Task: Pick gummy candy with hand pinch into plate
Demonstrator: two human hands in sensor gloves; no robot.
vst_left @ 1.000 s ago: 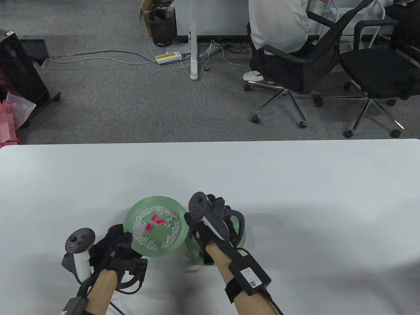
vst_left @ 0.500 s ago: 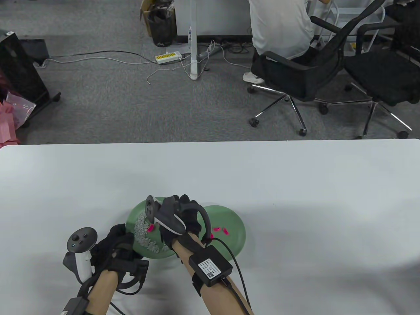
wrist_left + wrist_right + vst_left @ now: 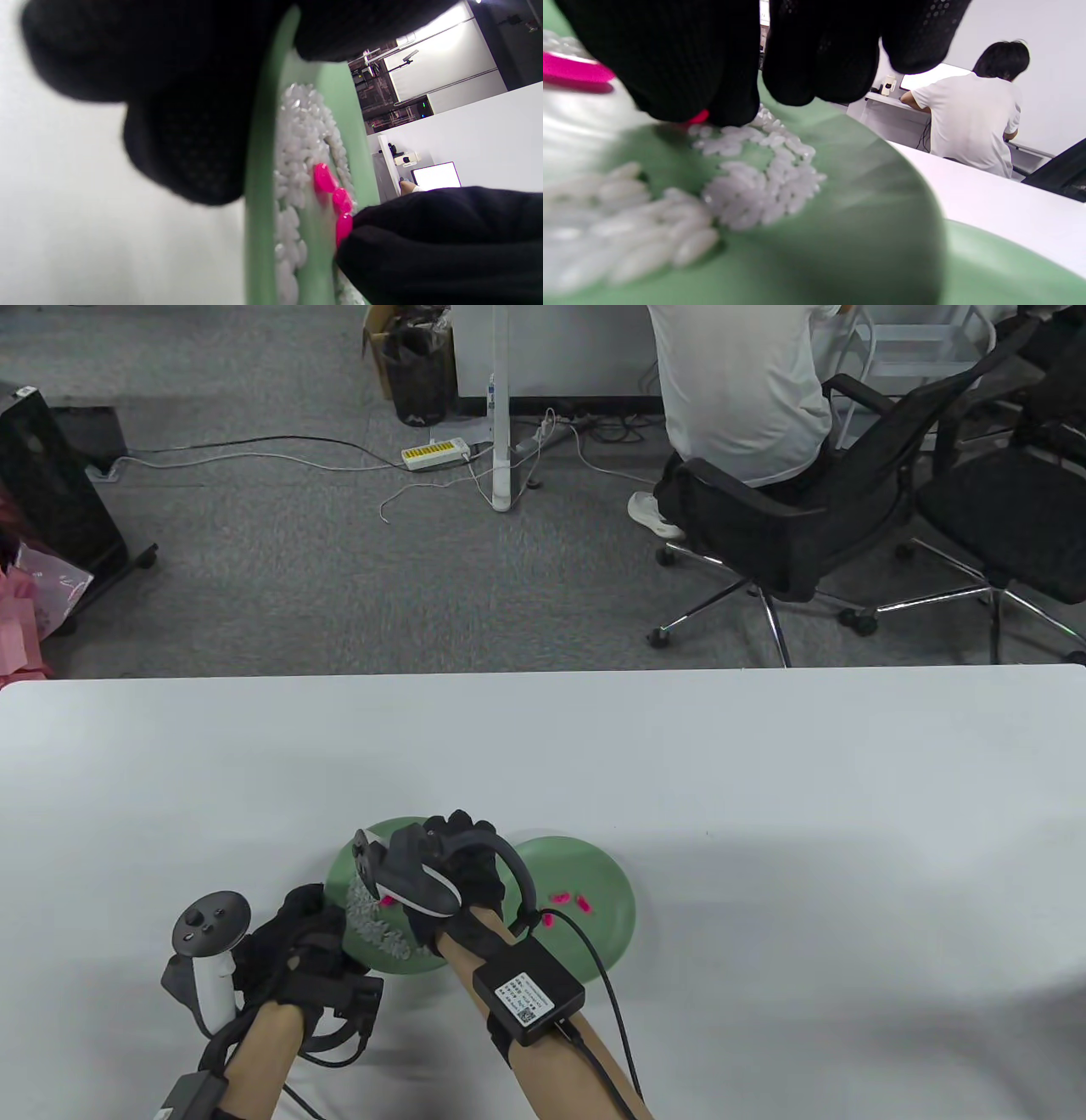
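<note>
A green plate [image 3: 399, 824] holds a ring of white rice and pink gummy candies [image 3: 389, 901]. My left hand [image 3: 301, 937] grips its near-left rim; the left wrist view shows my fingers [image 3: 182, 140] on the rim [image 3: 258, 178] and three candies [image 3: 324, 178] in a row. My right hand [image 3: 450, 861] is over this plate, fingertips down on the rice. In the right wrist view it [image 3: 746, 97] pinches a pink candy [image 3: 698, 117]; another candy [image 3: 577, 70] lies to the left. A second green plate [image 3: 594, 865] to the right holds three candies [image 3: 584, 904].
The two plates touch or overlap near the table's front middle. The white table [image 3: 764, 780] stretches far and to both sides. A seated person and office chairs [image 3: 789, 517] are beyond the far edge.
My right hand moved left from the second plate onto the rice plate and lowered its fingertips to the candies. My left hand kept its grip on the rim.
</note>
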